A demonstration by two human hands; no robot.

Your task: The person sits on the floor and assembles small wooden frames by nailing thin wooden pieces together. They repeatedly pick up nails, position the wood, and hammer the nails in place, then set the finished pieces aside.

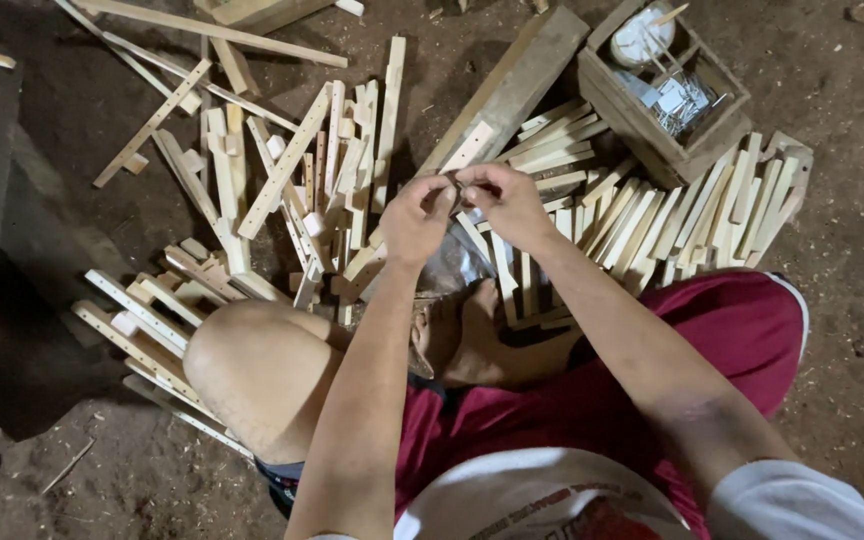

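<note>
Something tiny sits pinched between my hands, too small to identify: left hand (417, 215) and right hand (507, 200) meet fingertip to fingertip above the wooden slats (642, 215) on the dirt floor (852, 380). Beyond, a wooden box (612, 95) holds metal staples (682, 105) and a white round tin (642, 40).

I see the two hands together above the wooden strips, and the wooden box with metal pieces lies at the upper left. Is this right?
Not quite. In the head view the wooden box lies at the upper right, not the upper left. The left hand and right hand do meet above the wooden strips.
</note>
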